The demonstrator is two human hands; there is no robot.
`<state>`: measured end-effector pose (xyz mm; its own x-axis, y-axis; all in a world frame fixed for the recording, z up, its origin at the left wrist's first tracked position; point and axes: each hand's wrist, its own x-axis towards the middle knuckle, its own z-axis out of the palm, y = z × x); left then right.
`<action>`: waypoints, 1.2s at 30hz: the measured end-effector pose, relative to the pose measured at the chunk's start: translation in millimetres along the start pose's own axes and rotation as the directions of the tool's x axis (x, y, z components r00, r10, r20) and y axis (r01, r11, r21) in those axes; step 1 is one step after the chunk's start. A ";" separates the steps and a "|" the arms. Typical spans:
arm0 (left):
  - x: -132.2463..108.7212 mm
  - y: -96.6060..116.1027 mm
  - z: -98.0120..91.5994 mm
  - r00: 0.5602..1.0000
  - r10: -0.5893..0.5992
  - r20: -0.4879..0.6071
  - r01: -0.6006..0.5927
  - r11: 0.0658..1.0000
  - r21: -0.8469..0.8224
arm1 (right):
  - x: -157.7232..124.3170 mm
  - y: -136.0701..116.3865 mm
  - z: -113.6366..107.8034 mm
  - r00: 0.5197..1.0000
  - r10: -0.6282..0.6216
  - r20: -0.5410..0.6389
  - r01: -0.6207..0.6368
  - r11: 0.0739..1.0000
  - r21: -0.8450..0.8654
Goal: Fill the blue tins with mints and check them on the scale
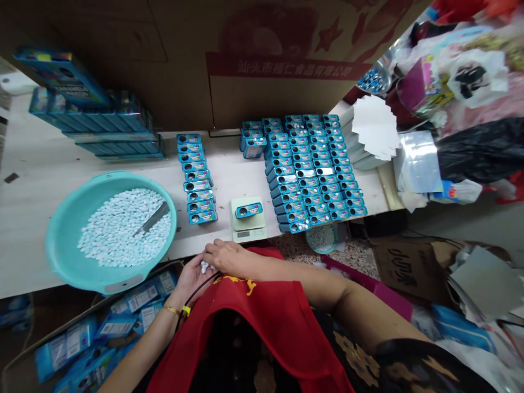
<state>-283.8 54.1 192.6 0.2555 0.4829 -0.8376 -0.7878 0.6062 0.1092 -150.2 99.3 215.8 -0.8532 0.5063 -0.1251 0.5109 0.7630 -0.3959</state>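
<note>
My left hand (192, 277) is cupped palm up in front of the table edge, with a few small white candies (205, 267) in it. Over that palm lies my right hand (227, 256), its fingers curled down at the candies; their tips are partly hidden. Just beyond my hands a small kitchen scale (248, 233) carries one blue candy tin (249, 210). To the left, a turquoise basin (61, 245) contains many white candies (118, 229) and a metal scoop (151, 219). A column of blue tins (198, 177) stands between basin and scale.
Several packed rows of blue tins (315, 169) stand right of the scale, some with white candies on top. Stacked blue packs (102, 120) stand at the back left, before a big cardboard box (184, 54). White cards (374, 128) are at the right. Below the table is a box of blue packets (118, 325).
</note>
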 end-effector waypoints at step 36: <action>22.2 13.4 40.8 0.991 0.029 0.132 -0.042 0.995 0.094 | -33.2 66.9 -17.3 0.805 0.429 -0.410 -0.292 0.888 0.356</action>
<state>-265.9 98.7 197.3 0.3043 0.5794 -0.7561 -0.7414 0.6424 0.1939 -85.9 140.5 209.2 -0.4244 0.8997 0.1024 0.6655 0.3866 -0.6385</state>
